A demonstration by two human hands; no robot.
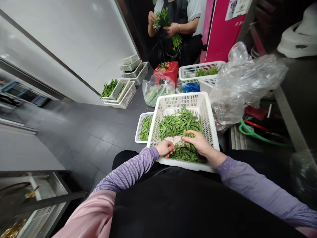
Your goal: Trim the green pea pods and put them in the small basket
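A white plastic basket [210, 132] sits at my lap. Green pea pods [180, 120] fill its far part, and a dark green heap of trimmings [187, 153] lies along the near side. Between them a pale patch of the basket's bottom shows. My right hand [198, 142] is closed around several pea pods over the near right part of the basket. At the near left, my left hand [166, 148] hovers by the trimmings with its fingers curled together. Whatever those fingers may hold is too small to make out.
Left of my basket stands a smaller basket [137, 132] of pods. Stacked baskets [126, 97] line the wall. A red stool [170, 71], a bag of greens [158, 94] and clear plastic bags [242, 79] lie beyond. Opposite, a person [175, 29] holds green stalks.
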